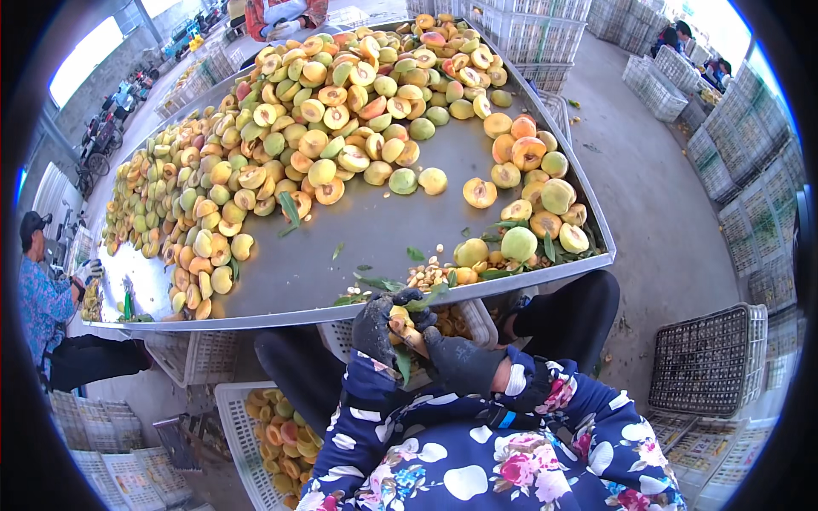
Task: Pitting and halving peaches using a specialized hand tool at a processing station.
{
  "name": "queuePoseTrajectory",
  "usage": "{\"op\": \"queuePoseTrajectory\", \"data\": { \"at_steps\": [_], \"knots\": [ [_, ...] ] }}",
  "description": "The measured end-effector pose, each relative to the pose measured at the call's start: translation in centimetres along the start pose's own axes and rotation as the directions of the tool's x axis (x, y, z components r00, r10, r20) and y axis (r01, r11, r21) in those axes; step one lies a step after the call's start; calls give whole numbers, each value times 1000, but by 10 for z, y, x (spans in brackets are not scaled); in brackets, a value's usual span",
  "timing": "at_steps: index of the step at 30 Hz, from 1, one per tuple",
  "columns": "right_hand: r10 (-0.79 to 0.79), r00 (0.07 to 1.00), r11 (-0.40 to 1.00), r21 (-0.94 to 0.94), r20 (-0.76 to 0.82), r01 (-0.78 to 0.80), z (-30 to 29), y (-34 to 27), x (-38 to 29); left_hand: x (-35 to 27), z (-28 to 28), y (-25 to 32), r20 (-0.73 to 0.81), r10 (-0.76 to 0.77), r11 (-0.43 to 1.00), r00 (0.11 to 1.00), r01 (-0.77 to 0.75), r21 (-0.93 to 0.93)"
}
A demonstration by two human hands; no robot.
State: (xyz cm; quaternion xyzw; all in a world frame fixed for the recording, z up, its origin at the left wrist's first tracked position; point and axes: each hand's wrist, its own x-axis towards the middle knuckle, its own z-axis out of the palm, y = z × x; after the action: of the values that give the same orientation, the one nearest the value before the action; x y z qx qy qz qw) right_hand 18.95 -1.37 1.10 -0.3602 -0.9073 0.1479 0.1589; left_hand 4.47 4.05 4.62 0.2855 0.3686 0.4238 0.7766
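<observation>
Both my hands wear dark gloves and meet just below the near rim of a metal table [358, 223] heaped with peach halves [335, 117]. My left hand [376, 329] is closed around yellow-orange fruit [400, 319]. My right hand [461, 361] grips a slim light-brown piece [418, 343], perhaps a tool handle, touching the fruit; its far end is hidden. Green leaves [403, 364] hang beside the fingers. On the tabletop near my hands lie loose pits or kernels [429, 274], leaves, and a whole green peach [519, 244]. Beneath my hands stands a plastic crate [479, 322] holding fruit pieces.
A white crate [233, 415] of peach halves stands at my lower left. A dark-faced crate [700, 361] is tilted on the right floor. Stacked crates [533, 32] rise beyond the table. People work at the left [48, 300], across the table [284, 19] and far right.
</observation>
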Motion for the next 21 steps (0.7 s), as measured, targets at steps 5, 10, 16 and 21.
{"op": "queuePoseTrajectory", "data": {
  "at_steps": [5, 10, 16, 21],
  "knots": [
    [250, 922, 804, 467, 295, -367, -44, -7, 9, 0, -7, -2, -28, -77, 991, 997, 74, -109],
    [343, 907, 768, 483, 245, -421, -42, -17, 9, 9, -23, -12, -31, -28, 990, 999, 23, -139],
    [392, 915, 831, 392, 93, -396, -32, -20, 12, 5, -9, -3, -6, 187, 967, 982, -183, 176],
    [349, 908, 641, 647, 233, -413, -35, -21, 19, 4, -16, -13, 47, 480, 798, 876, -458, 392]
  ]
}}
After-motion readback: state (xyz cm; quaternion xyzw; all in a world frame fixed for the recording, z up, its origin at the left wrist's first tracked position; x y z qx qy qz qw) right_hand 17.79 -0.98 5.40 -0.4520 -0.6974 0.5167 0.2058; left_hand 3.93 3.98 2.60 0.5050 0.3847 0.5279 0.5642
